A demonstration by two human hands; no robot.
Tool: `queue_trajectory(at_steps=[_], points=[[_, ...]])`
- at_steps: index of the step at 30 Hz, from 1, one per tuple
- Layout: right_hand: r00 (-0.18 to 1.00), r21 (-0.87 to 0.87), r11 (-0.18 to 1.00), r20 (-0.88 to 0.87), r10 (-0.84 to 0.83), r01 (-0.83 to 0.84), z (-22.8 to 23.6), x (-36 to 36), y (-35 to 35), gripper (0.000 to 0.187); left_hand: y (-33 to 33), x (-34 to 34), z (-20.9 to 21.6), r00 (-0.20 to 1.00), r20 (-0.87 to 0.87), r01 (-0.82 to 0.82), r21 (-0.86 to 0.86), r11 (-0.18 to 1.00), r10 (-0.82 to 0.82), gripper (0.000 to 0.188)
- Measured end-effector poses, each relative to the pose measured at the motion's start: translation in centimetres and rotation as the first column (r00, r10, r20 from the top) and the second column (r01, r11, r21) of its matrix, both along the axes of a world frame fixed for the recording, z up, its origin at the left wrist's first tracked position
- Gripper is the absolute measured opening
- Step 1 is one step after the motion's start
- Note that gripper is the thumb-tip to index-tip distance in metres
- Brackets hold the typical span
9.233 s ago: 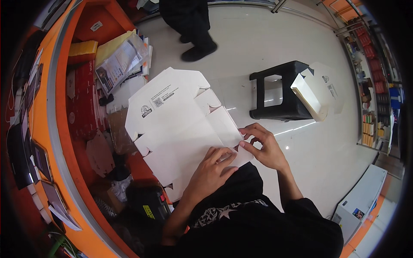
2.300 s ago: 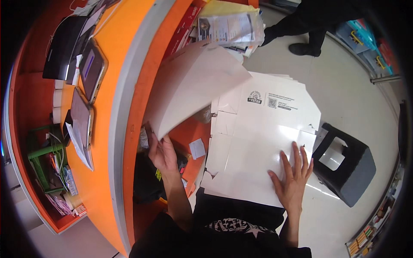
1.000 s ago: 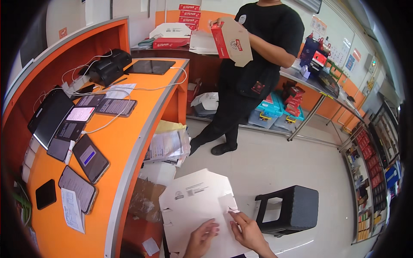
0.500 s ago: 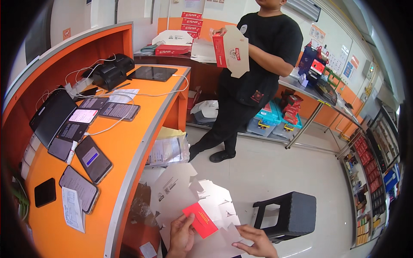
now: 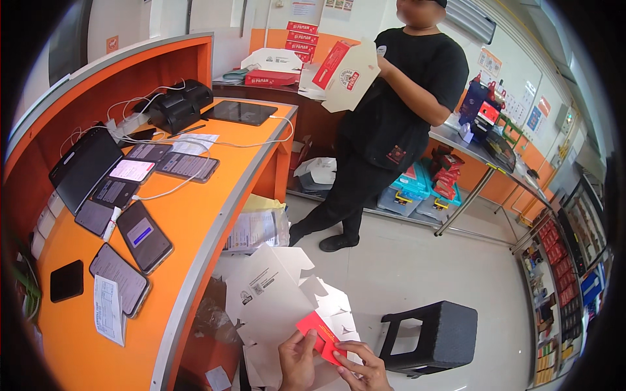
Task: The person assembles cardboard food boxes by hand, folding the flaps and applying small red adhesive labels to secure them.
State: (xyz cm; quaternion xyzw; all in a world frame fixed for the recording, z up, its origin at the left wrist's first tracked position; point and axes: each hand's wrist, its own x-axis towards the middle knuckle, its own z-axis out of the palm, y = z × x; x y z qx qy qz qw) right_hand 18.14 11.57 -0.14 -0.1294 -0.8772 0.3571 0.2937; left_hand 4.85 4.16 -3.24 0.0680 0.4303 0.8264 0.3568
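Note:
At the lower middle, a flat, unfolded off-white box blank (image 5: 270, 287) with cut flaps lies under my hands. A small red cardboard panel (image 5: 313, 324) sits over its near part; whether it is joined to the blank I cannot tell. My left hand (image 5: 298, 360) pinches the panel's near left side, thumb on top. My right hand (image 5: 362, 366) is closed on its right end, with fingertips pressed against the red surface. A co-worker (image 5: 411, 78) in black stands beyond, holding a partly folded box (image 5: 352, 77) with a red side.
An orange counter (image 5: 202, 189) on the left bears several phones (image 5: 145, 236), a tablet (image 5: 238, 112), cables and a paper slip (image 5: 109, 309). A black stool (image 5: 443, 332) stands to the right. Behind it are blue-lidded bins (image 5: 404, 192) under a metal table (image 5: 469, 144).
My right hand has come left from the blank's edge onto the red panel, which now looks bent. The co-worker has turned and tilted their box.

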Motion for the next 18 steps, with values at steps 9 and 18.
queue_trajectory(at_steps=[9,18], points=[[0.999,0.131,0.991,0.027,-0.02,0.017,1.0,-0.4,-0.4,0.033,-0.2,-0.1,0.5,0.996,0.047,0.076,-0.048,0.996,-0.074,0.022],[0.981,0.288,0.946,0.075,-0.18,0.151,-2.5,-0.4,-3.3,0.037,-1.2,0.9,-0.1,0.982,-0.121,0.105,-0.303,0.947,-0.147,0.025]])
